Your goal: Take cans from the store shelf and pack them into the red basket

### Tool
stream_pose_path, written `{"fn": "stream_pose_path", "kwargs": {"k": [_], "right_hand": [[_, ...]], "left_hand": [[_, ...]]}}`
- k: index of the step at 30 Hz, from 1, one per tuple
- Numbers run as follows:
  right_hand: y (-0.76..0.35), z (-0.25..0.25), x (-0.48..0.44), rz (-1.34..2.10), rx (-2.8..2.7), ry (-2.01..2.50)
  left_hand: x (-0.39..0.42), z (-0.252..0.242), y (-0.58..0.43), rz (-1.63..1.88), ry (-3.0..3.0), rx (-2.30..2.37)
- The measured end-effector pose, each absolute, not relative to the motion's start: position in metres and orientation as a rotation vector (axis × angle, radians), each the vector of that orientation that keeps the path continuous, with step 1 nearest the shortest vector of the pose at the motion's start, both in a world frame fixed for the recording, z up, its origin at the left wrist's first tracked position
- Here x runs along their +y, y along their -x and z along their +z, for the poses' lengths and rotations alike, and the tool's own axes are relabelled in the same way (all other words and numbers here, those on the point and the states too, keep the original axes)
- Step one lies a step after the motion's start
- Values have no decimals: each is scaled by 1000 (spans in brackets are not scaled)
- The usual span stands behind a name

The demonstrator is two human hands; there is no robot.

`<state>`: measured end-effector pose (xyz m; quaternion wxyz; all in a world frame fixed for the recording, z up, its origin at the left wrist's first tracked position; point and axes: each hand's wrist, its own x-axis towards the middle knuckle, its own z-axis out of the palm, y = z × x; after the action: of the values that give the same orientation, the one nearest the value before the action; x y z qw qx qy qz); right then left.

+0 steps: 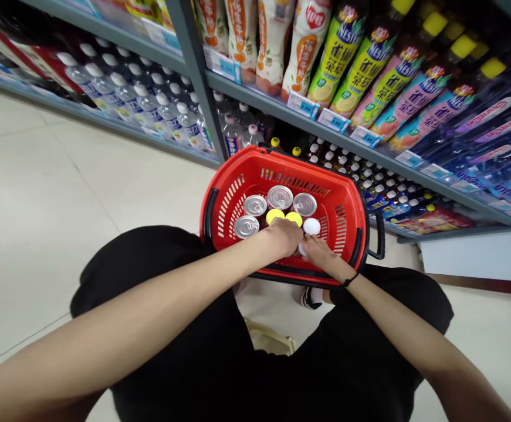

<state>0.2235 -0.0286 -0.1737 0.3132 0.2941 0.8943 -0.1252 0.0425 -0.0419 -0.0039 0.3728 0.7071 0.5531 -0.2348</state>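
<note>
A red shopping basket [226, 167] stands before my knees. At its left and middle are several silver-topped cans [279, 198] with ring pulls, upright. Beside them are two yellow caps [275, 215] and a white cap [312, 227], their bottles mostly hidden. My left hand [285, 236] reaches into the basket beside the yellow caps, curled downward, with its fingertips and whatever they grip out of sight. My right hand [319, 251] is close against it, fingers bent around a second white-capped bottle [301, 250] that is largely covered by the hands.
A shelf [259, 97] beyond the basket carries drink bottles with price tags. More bottles [136, 97] stand on the low shelf at left. The basket's black handle [379, 235] sticks out on the right. Pale floor tiles [30, 193] lie at left.
</note>
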Motion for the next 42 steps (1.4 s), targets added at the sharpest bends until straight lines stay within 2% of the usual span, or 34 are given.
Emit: {"fn": "stream_pose_path", "kwargs": {"k": [7, 14, 17, 25, 42], "right_hand": [[-206, -165, -28, -353, 2416, -764], [-207, -185, -24, -268, 2519, -750], [-210, -199, -29, -196, 2611, -768], [-211, -206, -27, -145, 2630, -772], [-199, -186, -25, -214, 2517, -855]], "left_hand": [[-45, 1, -34, -699, -1959, 1345], [-41, -58, -25, -680, -2026, 1400], [-42, -69, -24, -664, -2040, 1398], [-42, -32, -29, -736, -2023, 1379], [-40, -18, -33, -704, -1952, 1367]]}}
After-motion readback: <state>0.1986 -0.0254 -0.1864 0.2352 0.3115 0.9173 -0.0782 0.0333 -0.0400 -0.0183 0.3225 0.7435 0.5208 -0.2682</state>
